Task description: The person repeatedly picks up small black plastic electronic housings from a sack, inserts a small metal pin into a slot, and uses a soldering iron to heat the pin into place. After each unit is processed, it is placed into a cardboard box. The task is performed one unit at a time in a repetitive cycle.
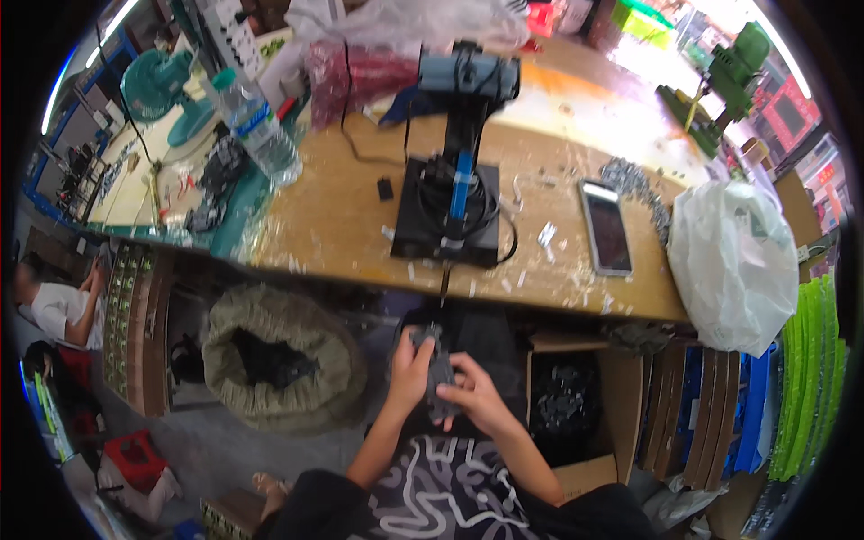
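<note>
Holds left hand (410, 371) and right hand (474, 397) close together on the near side of the table (337, 220), with fingers (464, 364) curled in a grip. Points left thumb (424, 349) toward the table, turns right thumb (452, 392) inward. Slants both bare forearms (374, 443) toward the table, converging.

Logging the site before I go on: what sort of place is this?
Probably a small factory or assembly workshop: a green drill-press-like machine, small grey parts heaped on the worktable, and an open carton of dark pieces suggest it.
</note>
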A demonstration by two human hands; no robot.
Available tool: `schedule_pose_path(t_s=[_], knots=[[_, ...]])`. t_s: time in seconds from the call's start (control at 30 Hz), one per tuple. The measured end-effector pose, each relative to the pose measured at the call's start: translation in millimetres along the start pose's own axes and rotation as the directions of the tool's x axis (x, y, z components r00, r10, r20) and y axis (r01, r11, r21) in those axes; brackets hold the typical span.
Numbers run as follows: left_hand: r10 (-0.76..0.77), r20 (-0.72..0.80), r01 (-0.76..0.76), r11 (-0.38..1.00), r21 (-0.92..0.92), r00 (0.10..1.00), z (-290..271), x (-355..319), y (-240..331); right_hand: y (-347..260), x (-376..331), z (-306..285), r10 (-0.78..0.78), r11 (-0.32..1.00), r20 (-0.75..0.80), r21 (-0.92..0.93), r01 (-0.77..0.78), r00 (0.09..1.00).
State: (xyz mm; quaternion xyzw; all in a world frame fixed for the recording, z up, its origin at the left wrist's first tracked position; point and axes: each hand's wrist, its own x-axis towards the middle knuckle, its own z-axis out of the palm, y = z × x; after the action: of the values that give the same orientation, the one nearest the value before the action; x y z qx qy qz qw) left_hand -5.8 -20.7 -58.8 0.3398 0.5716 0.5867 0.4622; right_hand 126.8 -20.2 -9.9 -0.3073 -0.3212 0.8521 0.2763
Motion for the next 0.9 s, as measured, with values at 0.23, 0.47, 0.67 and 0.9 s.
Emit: schedule_pose_path(t_s=[0.23, 0.47, 0.67, 0.9], knots=[[-0.023, -0.017, 0.021, 0.995, -0.096, 1.0, 6, 4, 31, 3, 9, 19, -0.086, 0.995, -0.125, 0.037, 0.092, 0.988], [-0.051, 0.053, 0.058, 0.99, -0.126, 0.997, 12, 11, 47, -6, 10, 25, -0.14, 0.987, -0.122, 0.06, 0.148, 0.983], [-0.045, 0.069, 0.056, 0.985, -0.165, 0.997, 16, 14, 53, -11, 12, 28, -0.172, 0.98, -0.138, 0.078, 0.184, 0.975], [-0.05, 0.064, 0.058, 0.99, -0.129, 0.997, 17, 14, 58, -11, 12, 29, -0.178, 0.977, -0.143, 0.092, 0.192, 0.974]])
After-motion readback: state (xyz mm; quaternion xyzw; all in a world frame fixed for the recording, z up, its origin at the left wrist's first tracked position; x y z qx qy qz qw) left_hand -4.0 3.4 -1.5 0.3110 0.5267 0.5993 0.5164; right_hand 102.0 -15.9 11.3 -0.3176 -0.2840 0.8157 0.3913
